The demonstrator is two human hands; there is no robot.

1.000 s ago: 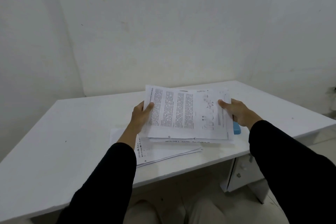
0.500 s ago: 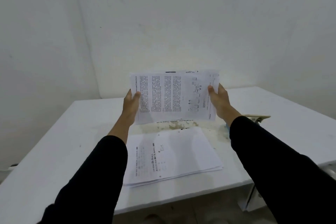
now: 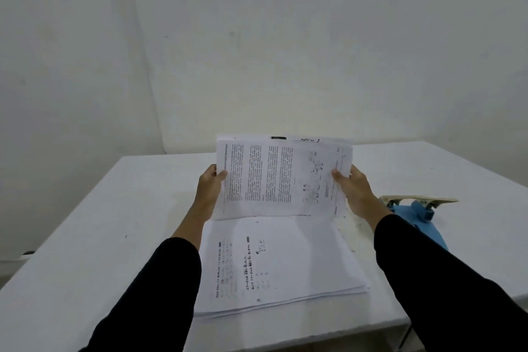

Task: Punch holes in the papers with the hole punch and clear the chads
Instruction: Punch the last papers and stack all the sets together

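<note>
I hold a sheaf of printed papers (image 3: 281, 177) upright, its lower edge standing on the white table (image 3: 114, 237). My left hand (image 3: 210, 188) grips its left edge and my right hand (image 3: 355, 191) grips its right edge, thumbs on the front page. A second stack of printed papers (image 3: 285, 266) lies flat on the table in front of the sheaf, between my forearms. The blue hole punch (image 3: 420, 214) with a cream lever stands to the right, partly hidden behind my right sleeve. Small paper chads (image 3: 353, 221) lie scattered near the sheaf's right lower corner.
White walls stand close behind the table and meet in a corner at the left. The table's front edge runs below the flat stack, and its right corner falls off below the hole punch.
The sheaf came up from lying flat to upright, then dropped until its lower edge met the table. Both hands kept their grip. The hole punch is now more in view.
</note>
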